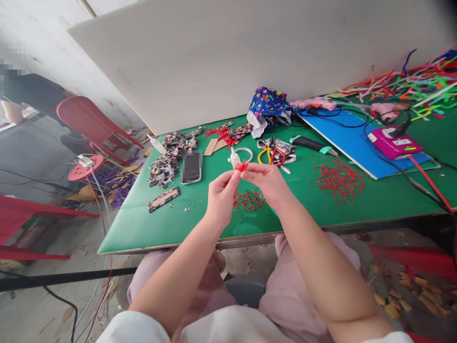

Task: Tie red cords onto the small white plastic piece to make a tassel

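Both my hands meet above the green table point(203, 209), fingertips pinched together around a small red tassel point(242, 166). My left hand point(223, 193) grips it from the left, thumb and fingers closed. From the other side my right hand point(266, 183) pinches the same tassel. Just behind it a white glue bottle point(234, 156) is partly hidden by my fingers. Loose red string point(251, 201) lies below my hands. Yellow-and-red-handled scissors point(272, 156) rest on patterned fabric beyond my right hand.
Left are a phone point(192, 167), fabric scraps point(164, 166) and a patterned strip point(163, 199). On the right lie a box cutter point(312, 144), red string point(337, 181), a blue board point(352, 138), glue guns point(316, 103) and a magenta power strip point(395, 143). Another person point(35, 95) is at far left.
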Demonstrator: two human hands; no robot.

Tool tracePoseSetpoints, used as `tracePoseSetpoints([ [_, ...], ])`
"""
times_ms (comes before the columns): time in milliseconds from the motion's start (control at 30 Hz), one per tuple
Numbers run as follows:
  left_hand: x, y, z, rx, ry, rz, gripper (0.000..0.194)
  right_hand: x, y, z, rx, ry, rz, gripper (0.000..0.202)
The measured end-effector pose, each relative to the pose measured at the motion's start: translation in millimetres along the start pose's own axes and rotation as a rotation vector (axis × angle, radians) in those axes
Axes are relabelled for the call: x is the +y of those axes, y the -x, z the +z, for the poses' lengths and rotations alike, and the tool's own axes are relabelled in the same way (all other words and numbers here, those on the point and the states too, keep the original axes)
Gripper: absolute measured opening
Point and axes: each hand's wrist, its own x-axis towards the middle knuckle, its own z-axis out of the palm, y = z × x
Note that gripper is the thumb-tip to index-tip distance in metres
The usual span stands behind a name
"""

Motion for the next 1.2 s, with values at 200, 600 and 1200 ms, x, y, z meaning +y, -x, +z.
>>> tracePoseSetpoints([
  [200,-2.3,-2.4,2.4,-0.045,-0.064,-0.030,0.027,3.0,-2.4,4.2,0.118,-0.012,-0.012,0.010],
  [600,-8.7,-7.4,-5.0,-0.236,0.113,-0.312,0.018,-19.3,-21.4,-4.6,0.214,0.223,-0.179,0.014],
  [1200,23.5,-26.0,-54.2,-0.372,-0.235,0.135,0.025,-38.3,-44.7,31.1,-0.014,0.452,-0.157,0.017],
])
